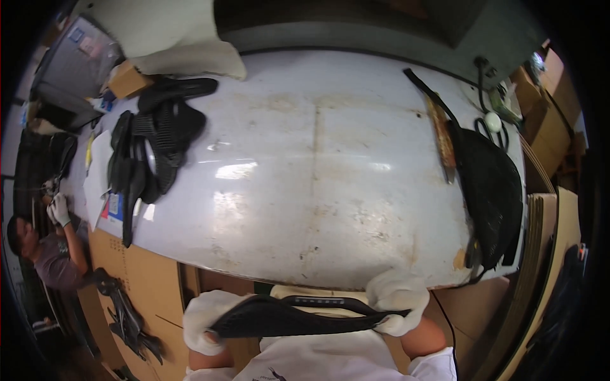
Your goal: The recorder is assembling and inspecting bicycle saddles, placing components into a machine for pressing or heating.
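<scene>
Workshop: stained worktable (279, 197), piled black parts (166, 127), cardboard boxes (548, 130), upright cardboard sheets (540, 235), gloved co-worker (58, 260) at left side.

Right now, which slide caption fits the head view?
Gloved left hand and gloved right hand hold a black piece before a white table.

1 held pc (279, 320); 1 co-wkr (58, 261)

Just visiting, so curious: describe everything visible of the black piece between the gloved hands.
The black piece has a dull, textured body and a smoother strip with pale marks along its far side; its material is unclear. Slightly wavy, it stretches sideways from the left hand to the right hand, each gripping an end, close to the table.
</scene>
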`<state>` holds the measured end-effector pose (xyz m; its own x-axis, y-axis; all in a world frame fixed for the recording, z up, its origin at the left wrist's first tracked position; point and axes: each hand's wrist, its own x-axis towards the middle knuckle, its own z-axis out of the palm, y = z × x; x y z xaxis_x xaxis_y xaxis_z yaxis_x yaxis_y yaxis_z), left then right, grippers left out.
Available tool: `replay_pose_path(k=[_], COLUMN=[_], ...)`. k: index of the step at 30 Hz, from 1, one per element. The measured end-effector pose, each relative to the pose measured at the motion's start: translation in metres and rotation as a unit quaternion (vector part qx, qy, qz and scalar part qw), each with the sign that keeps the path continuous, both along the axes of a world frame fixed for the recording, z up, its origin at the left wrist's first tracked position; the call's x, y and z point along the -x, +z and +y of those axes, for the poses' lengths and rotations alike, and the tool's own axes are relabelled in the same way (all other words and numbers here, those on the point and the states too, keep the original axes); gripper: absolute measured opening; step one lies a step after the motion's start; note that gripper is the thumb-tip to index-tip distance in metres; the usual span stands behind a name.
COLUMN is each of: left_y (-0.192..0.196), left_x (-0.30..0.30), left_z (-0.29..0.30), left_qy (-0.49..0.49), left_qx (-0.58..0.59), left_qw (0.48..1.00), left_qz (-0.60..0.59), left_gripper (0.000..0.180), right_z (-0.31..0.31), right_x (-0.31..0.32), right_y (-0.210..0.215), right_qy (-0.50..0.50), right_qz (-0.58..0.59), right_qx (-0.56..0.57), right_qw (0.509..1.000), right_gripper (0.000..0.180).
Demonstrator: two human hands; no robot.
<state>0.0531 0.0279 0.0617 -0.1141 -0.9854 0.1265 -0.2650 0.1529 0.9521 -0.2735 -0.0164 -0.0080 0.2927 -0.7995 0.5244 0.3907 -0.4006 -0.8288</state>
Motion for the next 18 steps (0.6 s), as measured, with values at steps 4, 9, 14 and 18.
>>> replay_pose_path(k=[4, 9, 14, 18], left_y=[0.013, 0.023, 0.016, 0.013], left_x=[0.016, 0.010, -0.004, 0.009], left_z=[-0.004, -0.016, -0.005, -0.021], left_qy=[0.018, -0.086, -0.134, -0.136], left_qx=[-0.025, -0.087, -0.167, -0.145], left_qw=[1.000, 0.992, 0.977, 0.979], left_qz=[0.008, 0.039, 0.008, 0.053], left_gripper=[0.072, 0.062, 0.068, 0.071], right_z=[-0.001, -0.001, -0.003, -0.001], right_x=[0.006, 0.017, 0.024, 0.030], right_y=[0.004, 0.005, 0.026, 0.036], right_qy=[-0.023, -0.009, -0.003, -0.009], right_qz=[-0.003, 0.029, 0.127, 0.213], right_qx=[0.009, 0.044, 0.135, 0.153], right_qw=[1.000, 0.999, 0.983, 0.965], right_gripper=[0.037, 0.035, 0.040, 0.049])
